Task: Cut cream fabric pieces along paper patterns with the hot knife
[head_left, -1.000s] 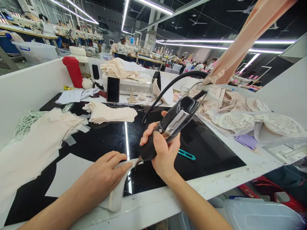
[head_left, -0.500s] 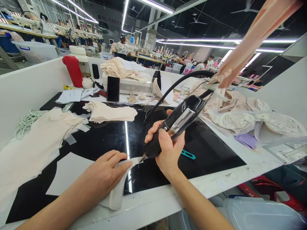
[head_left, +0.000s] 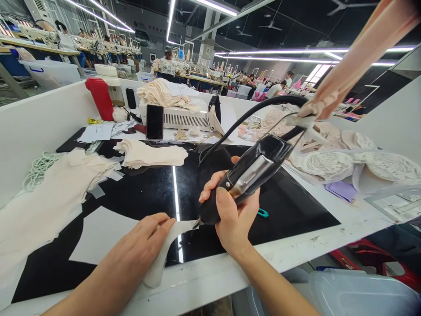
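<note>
A curved, pale fabric piece [head_left: 179, 228] lies near the front edge of the black work surface. On its left part rests my left hand [head_left: 149, 237], fingers stretched out and held close together, pressing the fabric down. My right hand [head_left: 232, 215] is wrapped round a black corded hand tool [head_left: 251, 169] with a silver side plate. The tool's pointed metal tip [head_left: 196, 224] touches the fabric's right end. Left of my left hand a white flat sheet [head_left: 101, 235] lies partly under the forearm.
Cream fabric layers [head_left: 49, 206] cover the left side, with a smaller stack [head_left: 154, 156] behind. A phone [head_left: 154, 122] leans on a vented white box [head_left: 186, 120]. Lace bra cups [head_left: 327, 162] lie right; a teal cutter [head_left: 263, 213] sits beyond my right hand. A pink cloth strip [head_left: 355, 66] suspends the cable.
My left hand has shifted slightly left and down the fabric, so more of its right end shows. My right hand and the tool have moved slightly right and down.
</note>
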Demonstrator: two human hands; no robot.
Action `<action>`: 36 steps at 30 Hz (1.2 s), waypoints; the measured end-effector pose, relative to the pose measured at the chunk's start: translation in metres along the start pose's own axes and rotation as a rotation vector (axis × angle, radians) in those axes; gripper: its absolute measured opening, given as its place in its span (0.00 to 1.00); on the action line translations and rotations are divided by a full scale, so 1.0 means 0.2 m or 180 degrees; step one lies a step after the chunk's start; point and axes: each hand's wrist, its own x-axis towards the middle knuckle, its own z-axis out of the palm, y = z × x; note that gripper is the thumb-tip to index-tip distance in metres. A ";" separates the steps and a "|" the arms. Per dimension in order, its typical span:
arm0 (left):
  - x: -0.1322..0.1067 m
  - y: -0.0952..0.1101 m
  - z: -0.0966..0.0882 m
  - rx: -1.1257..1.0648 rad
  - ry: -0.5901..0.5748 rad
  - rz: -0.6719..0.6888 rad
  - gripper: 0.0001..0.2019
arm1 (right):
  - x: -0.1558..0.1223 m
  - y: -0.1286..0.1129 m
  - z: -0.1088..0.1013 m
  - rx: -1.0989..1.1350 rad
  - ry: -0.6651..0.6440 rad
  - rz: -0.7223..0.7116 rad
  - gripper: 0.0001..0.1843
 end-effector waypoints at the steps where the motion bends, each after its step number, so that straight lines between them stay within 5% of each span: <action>1: -0.01 0.00 0.01 -0.0064 -0.0084 -0.0051 0.28 | -0.01 -0.01 0.00 -0.0003 0.0011 -0.0003 0.15; 8: -0.02 -0.01 -0.01 -0.0113 -0.0202 0.0025 0.31 | -0.04 -0.04 0.00 -0.0183 0.0138 0.0038 0.21; 14: 0.03 -0.01 -0.06 -0.0009 -0.0080 0.0356 0.28 | -0.05 -0.05 0.00 -0.0228 0.0167 0.0036 0.20; 19: 0.06 0.04 -0.10 0.0152 -0.0319 0.0313 0.26 | -0.07 -0.06 0.00 -0.0185 0.0122 0.0054 0.18; 23: 0.08 0.12 -0.09 0.0719 -0.0208 0.0363 0.17 | -0.07 -0.07 0.01 -0.0170 0.0183 0.0062 0.21; 36: 0.06 0.19 -0.06 0.1205 -0.0138 0.0295 0.19 | -0.10 -0.08 0.01 -0.0032 0.0059 0.0104 0.20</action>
